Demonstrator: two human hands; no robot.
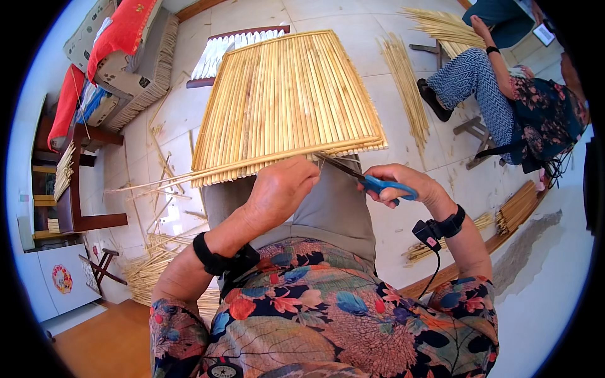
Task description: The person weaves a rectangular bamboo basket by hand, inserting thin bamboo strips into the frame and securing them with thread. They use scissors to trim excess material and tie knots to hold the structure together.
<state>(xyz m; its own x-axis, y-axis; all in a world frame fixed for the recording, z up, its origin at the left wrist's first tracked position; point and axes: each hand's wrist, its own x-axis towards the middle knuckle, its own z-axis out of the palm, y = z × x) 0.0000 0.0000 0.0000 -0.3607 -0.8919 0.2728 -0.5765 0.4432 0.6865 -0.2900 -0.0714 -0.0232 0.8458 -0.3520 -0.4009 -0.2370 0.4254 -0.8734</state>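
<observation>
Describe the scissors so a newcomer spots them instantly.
Find the large pale panel of stalks at upper centre. At its near edge, right of the left hand, the right hand holds the scissors. Blue-handled and dark-bladed, they stand out against the straw-coloured panel.

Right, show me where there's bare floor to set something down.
Mostly bare floor tile shows between the reed panel and the loose reed strip to its right, and between the right hand and the wooden stool. Crowded: lower left, under the stalk heap, and the panel's near edge, where the left hand and the scissors are close together.
</observation>
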